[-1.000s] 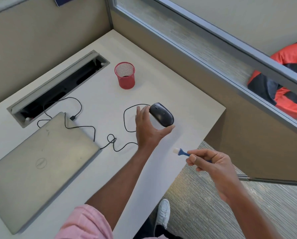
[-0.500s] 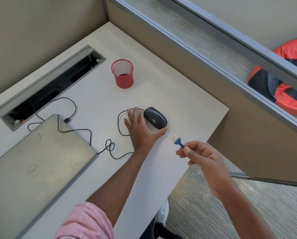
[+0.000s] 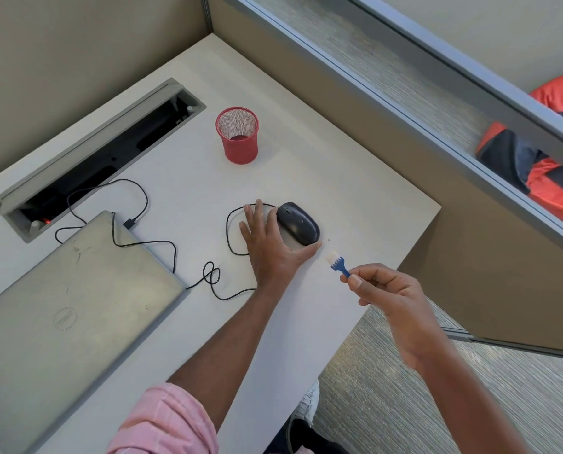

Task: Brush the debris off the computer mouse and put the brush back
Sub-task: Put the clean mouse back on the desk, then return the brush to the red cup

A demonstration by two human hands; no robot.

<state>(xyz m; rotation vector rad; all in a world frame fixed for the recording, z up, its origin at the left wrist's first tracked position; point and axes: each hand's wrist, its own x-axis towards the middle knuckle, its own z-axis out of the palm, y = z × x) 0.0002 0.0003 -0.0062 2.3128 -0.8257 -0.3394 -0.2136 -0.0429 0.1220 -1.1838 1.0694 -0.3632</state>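
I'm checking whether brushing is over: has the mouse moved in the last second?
Yes. Downward: the mouse, earlier held tilted above the desk, now lies flat on it, near-right of the red cup.

You have open desk (image 3: 355, 191) at middle right, from the red mesh cup (image 3: 237, 136) at upper centre down to the mouse (image 3: 298, 227) and out to the partition (image 3: 306, 77) on the upper right. Left of the mouse your left hand (image 3: 270, 244) lies flat across a black cable (image 3: 227, 231) loop. Your right hand (image 3: 391, 299) holds the brush (image 3: 337, 262) just lower right of the mouse. The laptop (image 3: 70, 309) fills the lower left, the cable trough (image 3: 109, 155) the upper left
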